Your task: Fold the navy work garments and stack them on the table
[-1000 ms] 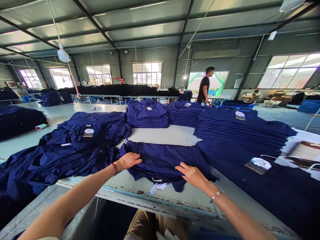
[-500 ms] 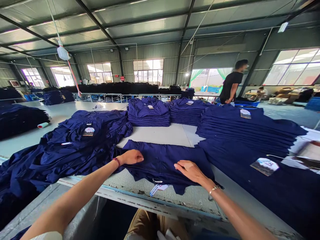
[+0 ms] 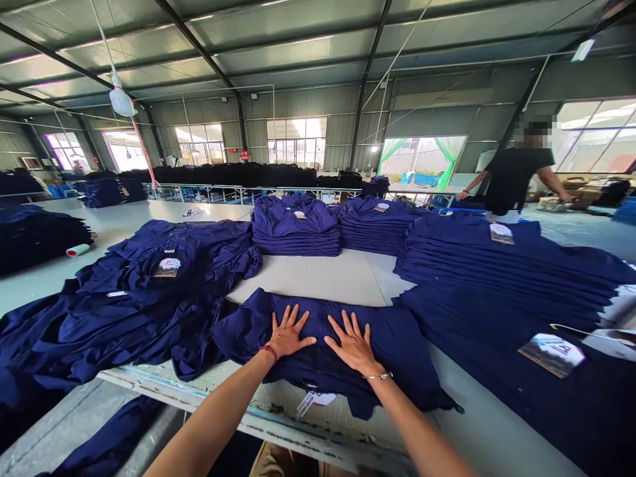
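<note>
Navy garment (image 3: pixel 397 344) lies flat under both hands.

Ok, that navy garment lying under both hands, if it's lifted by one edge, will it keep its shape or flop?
Probably floppy: the navy garment lies wrinkled, its hem ragged on the table. Likely light for its size: it lies thin under the left hand and right hand. Its hang tag would probably dangle.

Both forearms are bare up to the frame edge. The left hand (image 3: pixel 287 336) has a thin red bracelet (image 3: pixel 269 352) at its wrist. The right hand (image 3: pixel 354 346) wears a slim silver bracelet (image 3: pixel 378 376). Tan trousers (image 3: pixel 271 464) show at the bottom edge.
</note>
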`<state>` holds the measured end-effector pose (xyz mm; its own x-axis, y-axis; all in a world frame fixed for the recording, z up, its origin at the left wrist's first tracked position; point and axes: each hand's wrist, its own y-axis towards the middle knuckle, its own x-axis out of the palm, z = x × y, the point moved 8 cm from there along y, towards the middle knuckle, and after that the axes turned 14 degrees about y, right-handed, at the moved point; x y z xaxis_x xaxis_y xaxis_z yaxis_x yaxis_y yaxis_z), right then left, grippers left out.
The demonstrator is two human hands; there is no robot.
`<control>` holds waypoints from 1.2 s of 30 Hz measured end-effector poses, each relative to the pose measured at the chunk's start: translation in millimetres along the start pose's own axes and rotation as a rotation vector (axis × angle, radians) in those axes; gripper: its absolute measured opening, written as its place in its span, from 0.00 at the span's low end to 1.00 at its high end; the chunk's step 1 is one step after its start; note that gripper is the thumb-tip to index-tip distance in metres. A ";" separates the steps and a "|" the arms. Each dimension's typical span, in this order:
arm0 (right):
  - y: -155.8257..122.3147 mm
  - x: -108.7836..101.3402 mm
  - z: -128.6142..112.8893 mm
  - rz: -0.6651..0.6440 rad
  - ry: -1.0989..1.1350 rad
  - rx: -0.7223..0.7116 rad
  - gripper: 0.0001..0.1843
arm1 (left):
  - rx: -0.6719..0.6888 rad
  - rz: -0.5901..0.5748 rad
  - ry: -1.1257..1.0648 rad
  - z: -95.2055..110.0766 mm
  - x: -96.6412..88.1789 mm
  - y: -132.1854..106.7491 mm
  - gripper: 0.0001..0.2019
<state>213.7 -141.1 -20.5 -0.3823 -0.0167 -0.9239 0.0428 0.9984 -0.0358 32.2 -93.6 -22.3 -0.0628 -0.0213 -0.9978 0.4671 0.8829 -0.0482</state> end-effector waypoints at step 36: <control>23.1 -32.7 58.6 0.350 -0.113 0.229 0.33 | -0.691 0.134 -0.018 -169.3 -56.4 28.2 0.18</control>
<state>281.3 -120.6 -13.5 -0.2055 0.3022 -0.9308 0.3600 0.9078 0.2153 -100.4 12.0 40.2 -0.0266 0.1058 -0.9940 -0.1974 0.9742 0.1090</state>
